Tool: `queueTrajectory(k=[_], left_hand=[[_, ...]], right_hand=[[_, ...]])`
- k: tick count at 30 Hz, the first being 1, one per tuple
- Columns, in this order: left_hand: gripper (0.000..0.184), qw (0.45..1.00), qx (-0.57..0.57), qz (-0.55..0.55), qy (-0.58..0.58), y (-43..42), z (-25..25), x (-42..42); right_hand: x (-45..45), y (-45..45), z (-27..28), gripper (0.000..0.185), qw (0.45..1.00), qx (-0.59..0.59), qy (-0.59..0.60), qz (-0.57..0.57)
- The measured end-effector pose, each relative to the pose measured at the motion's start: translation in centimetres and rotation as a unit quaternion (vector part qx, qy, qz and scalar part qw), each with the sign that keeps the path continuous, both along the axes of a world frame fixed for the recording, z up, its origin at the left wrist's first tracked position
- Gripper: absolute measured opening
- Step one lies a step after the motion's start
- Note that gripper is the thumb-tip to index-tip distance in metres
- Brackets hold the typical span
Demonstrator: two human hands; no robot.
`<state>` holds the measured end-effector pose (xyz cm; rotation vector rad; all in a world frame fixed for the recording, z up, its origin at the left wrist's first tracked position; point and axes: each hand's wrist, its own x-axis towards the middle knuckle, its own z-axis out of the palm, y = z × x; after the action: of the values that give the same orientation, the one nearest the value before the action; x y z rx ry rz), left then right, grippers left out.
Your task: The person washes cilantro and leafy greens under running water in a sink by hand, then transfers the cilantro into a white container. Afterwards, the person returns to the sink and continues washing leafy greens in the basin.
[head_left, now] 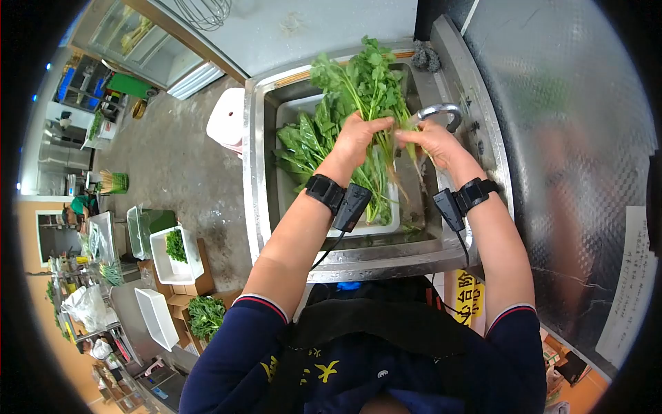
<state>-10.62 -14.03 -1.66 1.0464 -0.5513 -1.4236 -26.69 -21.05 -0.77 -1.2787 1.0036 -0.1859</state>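
The left hand was closed around the stems of a celery-like herb bunch, while the right hand met its pale lower stems just beside; motion blur obscured the right fingertips, so whether they gripped could not be told. The bunch was held over a stainless-steel sink, its lobed, bright green leaves spreading away from the wearer and its thin, whitish stem ends trailing toward the right; the hands covered its middle. Both wrists bore black wristbands with attached devices. Beneath lay broad, dark, glossy leafy greens in a white basin, much of which they and the left forearm hid. A curved chrome tap arched just beside the right hand, its outlet hard to make out. A grey scouring pad rested at the sink's far corner. To the left, a white crate held further greens; at far right, a sheet of writing was too small to read.
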Motion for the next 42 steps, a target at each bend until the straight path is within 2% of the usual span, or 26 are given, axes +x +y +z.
queueTrajectory(k=[1,5,8,10,14,17,19,20,23,25,26,28,32,35,38,40,42], left_hand=[[0.021,1.000,0.003,0.017,-0.007,0.0,0.0,-0.1],[0.023,0.999,-0.015,0.027,-0.033,0.0,-0.4,-0.6],[0.025,0.999,0.019,0.030,-0.016,-0.2,-0.3,-0.4],[0.018,0.996,0.022,0.040,-0.081,-0.3,-0.8,0.1],[0.016,0.996,-0.017,0.072,-0.043,-0.1,-0.4,-0.2],[0.014,0.994,-0.008,0.074,-0.078,-0.1,-0.1,-0.5],[0.015,0.996,-0.028,0.009,-0.083,0.2,0.5,-0.9],[0.015,0.996,-0.028,0.010,-0.083,0.3,0.6,-1.0],[0.016,0.999,0.024,-0.012,-0.044,0.6,0.6,-1.3],[0.018,0.999,0.036,-0.001,-0.033,0.6,0.7,-1.4],[0.018,0.999,0.036,-0.001,-0.033,0.5,0.5,-1.5],[0.016,0.999,0.030,0.032,0.011,0.5,0.0,-1.6],[0.014,0.994,0.070,0.083,-0.018,0.3,-0.2,-1.3],[0.013,0.996,0.029,0.079,-0.020,0.2,0.0,-1.3],[0.013,0.995,-0.013,0.072,-0.071,-0.1,0.2,-1.3],[0.013,0.994,-0.045,0.043,-0.089,-0.3,0.7,-1.4],[0.013,0.994,-0.045,0.046,-0.090,-0.3,1.2,-1.4]], right_hand=[[0.3,0.1,-0.2,0.038,0.999,-0.014,0.013,-0.035],[0.1,0.5,-0.6,0.040,0.998,-0.043,-0.049,-0.019],[-0.2,-0.1,-0.6,0.039,0.998,-0.055,-0.018,-0.011],[-0.7,-0.6,-0.6,0.044,0.994,-0.109,0.005,-0.017],[-0.6,-1.2,-0.4,0.039,0.987,-0.150,0.064,-0.001],[-0.3,-0.2,1.0,0.036,0.987,-0.153,0.045,-0.026],[-0.2,0.0,0.8,0.031,0.990,-0.134,-0.027,-0.029],[-0.2,-0.2,0.7,0.031,0.990,-0.134,-0.027,-0.028],[-0.3,-0.4,0.3,0.028,0.992,-0.127,-0.002,0.006],[-0.2,-0.1,0.2,0.026,0.992,-0.096,-0.079,-0.013],[-0.2,0.0,0.3,0.026,0.992,-0.096,-0.079,-0.013],[-0.1,0.1,0.5,0.027,0.987,-0.155,-0.048,-0.003],[-0.1,-0.3,0.5,0.028,0.982,-0.187,0.002,-0.012],[0.2,-0.4,0.5,0.029,0.986,-0.161,0.013,-0.035],[0.4,-1.3,-0.6,0.029,0.987,-0.162,0.009,0.003],[0.8,-1.0,0.3,0.028,0.974,-0.224,0.029,0.028],[0.9,-1.2,0.4,0.027,0.974,-0.221,0.030,0.031]])
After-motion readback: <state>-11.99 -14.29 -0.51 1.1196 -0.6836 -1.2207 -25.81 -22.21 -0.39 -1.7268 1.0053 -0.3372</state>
